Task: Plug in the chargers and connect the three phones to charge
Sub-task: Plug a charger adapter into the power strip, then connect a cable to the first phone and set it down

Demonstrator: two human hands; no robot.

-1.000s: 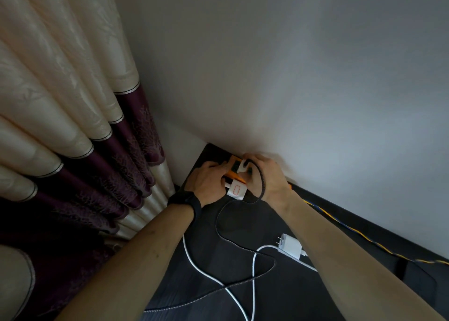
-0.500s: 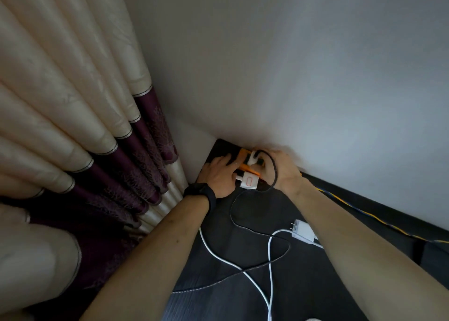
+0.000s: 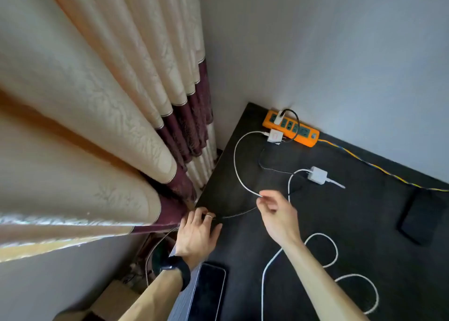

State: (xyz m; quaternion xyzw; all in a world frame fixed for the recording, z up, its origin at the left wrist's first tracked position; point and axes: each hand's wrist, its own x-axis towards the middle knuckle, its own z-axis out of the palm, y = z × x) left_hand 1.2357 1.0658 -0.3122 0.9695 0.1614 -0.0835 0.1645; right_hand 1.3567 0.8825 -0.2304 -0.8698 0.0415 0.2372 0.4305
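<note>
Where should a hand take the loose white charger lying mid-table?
Pinch the white charger across its two long flat sides, coming from above. It lies flat and unplugged; a white cable leaves one end and something projects from the other, so both ends are obstructed.

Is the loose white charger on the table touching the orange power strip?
Apart. The head view shows the loose white charger lying clear of the orange power strip, with dark tabletop between them.

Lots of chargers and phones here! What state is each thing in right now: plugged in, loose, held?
Orange power strip: by the wall, one plug in.
Small white charger: plugged into the strip.
Red-marked charger: beside the strip; whether plugged, cannot tell.
Third charger: loose, unplugged.
Near phone: screen dark, no cable visible.
Far phone: screen dark, unconnected.
Left hand: holding the black cable.
Right hand: pinching the white cable.
</note>
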